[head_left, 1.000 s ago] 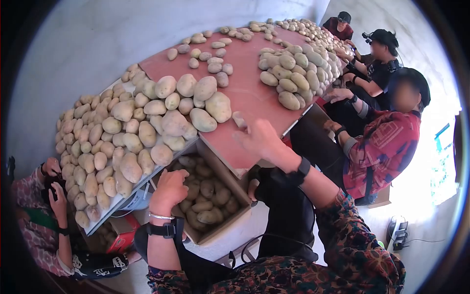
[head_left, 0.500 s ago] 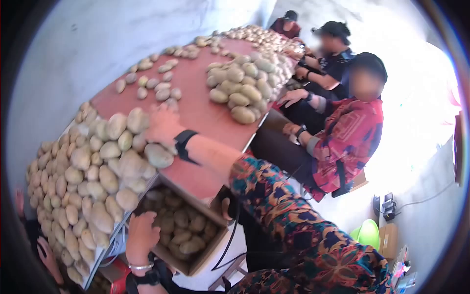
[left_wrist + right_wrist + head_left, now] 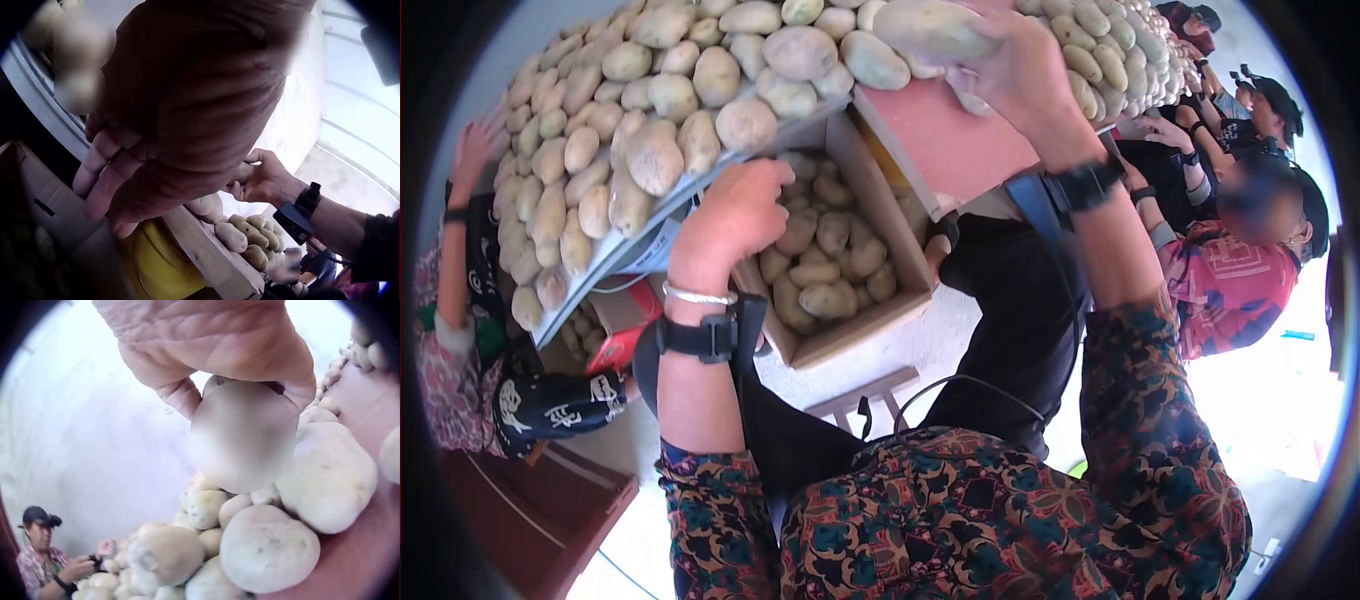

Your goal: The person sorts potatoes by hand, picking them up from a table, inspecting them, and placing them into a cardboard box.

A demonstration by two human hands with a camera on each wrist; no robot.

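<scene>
My right hand (image 3: 1028, 75) grips a long, pale potato (image 3: 930, 30) above the near edge of the big potato pile (image 3: 800, 50). In the right wrist view, thumb and fingers (image 3: 181, 397) clasp its sides from above, and part of that picture is blurred. My left hand (image 3: 735, 215) hangs with loosely bent fingers and nothing in them, over the left side of a cardboard box (image 3: 870, 325) of potatoes (image 3: 830, 235). The left wrist view shows its fingers pointing down beside the box wall.
The pile lies on a table with a pale edge (image 3: 615, 255), beside a red tabletop (image 3: 955, 140). Another potato heap (image 3: 1090, 60) stands farther right. A yellow container (image 3: 159, 262) sits next to the box. Other people (image 3: 1230, 260) sit along the table, with one at the left (image 3: 460, 360).
My right hand reached across the red tabletop to the pile's far end, and has come back toward me with the potato in its grip. The left hand stays over the box; the head view has shifted.
</scene>
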